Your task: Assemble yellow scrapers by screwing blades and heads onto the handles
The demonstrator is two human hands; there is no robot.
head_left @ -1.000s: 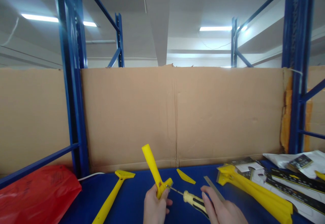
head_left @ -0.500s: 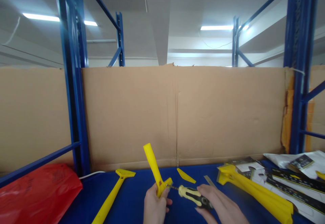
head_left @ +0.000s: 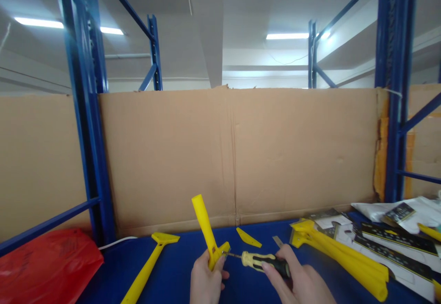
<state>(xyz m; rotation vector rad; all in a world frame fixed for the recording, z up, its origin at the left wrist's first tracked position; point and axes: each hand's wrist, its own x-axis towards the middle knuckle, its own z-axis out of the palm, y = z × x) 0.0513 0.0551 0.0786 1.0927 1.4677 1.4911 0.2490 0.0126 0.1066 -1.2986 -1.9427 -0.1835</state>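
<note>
My left hand (head_left: 207, 278) is closed round the head end of a yellow scraper (head_left: 206, 221), its handle pointing up and slightly left. In my right hand (head_left: 298, 276) is a screwdriver (head_left: 257, 261) with a cream and black grip. Its metal shaft points left, and the tip meets the scraper's head near my left thumb; the screw itself is too small to make out. A loose yellow head plate (head_left: 248, 238) lies on the blue surface just behind. A thin metal blade (head_left: 277, 241) lies beyond my right hand, partly hidden by it.
Another yellow scraper (head_left: 148, 267) lies to the left, beside a red plastic bag (head_left: 51, 267). On the right are stacked yellow scrapers (head_left: 344, 258) and printed packaging (head_left: 396, 253). Cardboard (head_left: 172, 157) walls off the back between blue rack posts (head_left: 396, 111).
My right fingers have shifted their hold on the screwdriver's grip, with the thumb now along its side. The tip stays at the scraper's head. The whole view has moved slightly.
</note>
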